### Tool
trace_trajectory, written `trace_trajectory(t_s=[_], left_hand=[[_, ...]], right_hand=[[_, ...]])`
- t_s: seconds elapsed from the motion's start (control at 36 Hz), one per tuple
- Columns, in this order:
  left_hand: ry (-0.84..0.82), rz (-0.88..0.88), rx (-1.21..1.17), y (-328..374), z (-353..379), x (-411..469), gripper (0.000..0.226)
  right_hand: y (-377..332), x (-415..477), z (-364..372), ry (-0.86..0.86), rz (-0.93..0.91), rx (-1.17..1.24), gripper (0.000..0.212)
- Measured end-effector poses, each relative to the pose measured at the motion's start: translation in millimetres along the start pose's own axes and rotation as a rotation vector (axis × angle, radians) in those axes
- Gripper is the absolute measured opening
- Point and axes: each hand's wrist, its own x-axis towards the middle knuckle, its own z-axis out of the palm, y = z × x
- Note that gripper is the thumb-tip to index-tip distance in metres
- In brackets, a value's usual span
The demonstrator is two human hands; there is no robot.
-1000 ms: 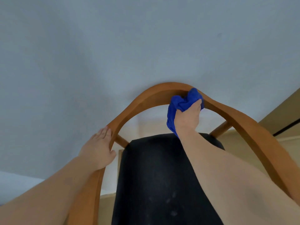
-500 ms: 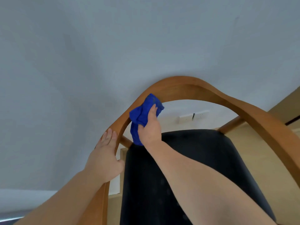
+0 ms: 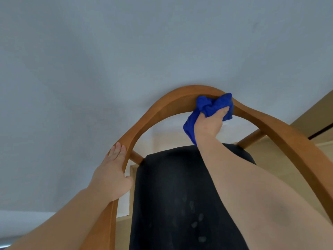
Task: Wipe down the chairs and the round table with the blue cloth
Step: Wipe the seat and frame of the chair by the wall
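Right hand has swept one blue cloth rightward along one chair.

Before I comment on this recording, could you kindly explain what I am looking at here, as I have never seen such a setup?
There is no machine here. A person wears one wide-angle camera on the head, so the picture looks forward and down along their own two bare arms. In front of them is a chair with a curved wooden rail and a black seat. The left hand rests against the left side of the rail with its fingers straight, and it holds nothing. The right hand grips a bunched blue cloth and presses it against the top of the rail. Part of the cloth hangs below the hand.
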Motion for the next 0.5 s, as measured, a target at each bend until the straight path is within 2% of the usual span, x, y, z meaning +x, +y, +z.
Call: trace_trajectory(t_s=[0.06, 0.14, 0.17, 0.22, 0.28, 0.33, 0.36, 0.44, 0.5], left_hand=[[0.004, 0.001, -0.018, 0, 0, 0, 0.085], [0.011, 0.007, -0.046, 0, 1, 0, 0.086], [0.013, 0.008, -0.056, 0, 2, 0, 0.086], [0.014, 0.007, -0.074, -1, 3, 0, 0.087], [0.011, 0.011, -0.097, -1, 3, 1, 0.089], [0.008, 0.018, -0.115, -3, 3, 1, 0.092], [0.008, 0.024, -0.119, -3, 3, 1, 0.094], [0.001, 0.042, -0.142, -5, 3, 1, 0.097], [-0.008, 0.056, -0.157, -5, 3, 2, 0.095]], right_hand=[[-3, -3, 3, 0.034, 0.043, 0.020, 0.065], [-17, -28, 15, -0.031, 0.016, -0.136, 0.051], [-16, -36, 21, -0.083, 0.038, -0.037, 0.056], [-16, -55, 31, -0.187, -0.056, -0.009, 0.071], [-14, -73, 42, -0.270, -0.091, -0.012, 0.068], [-11, -86, 52, -0.381, -0.066, -0.009, 0.054], [-8, -93, 54, -0.441, -0.065, -0.039, 0.051], [3, -114, 57, -0.600, -0.231, -0.267, 0.070], [7, -125, 53, -0.750, -0.291, -0.368, 0.068]])
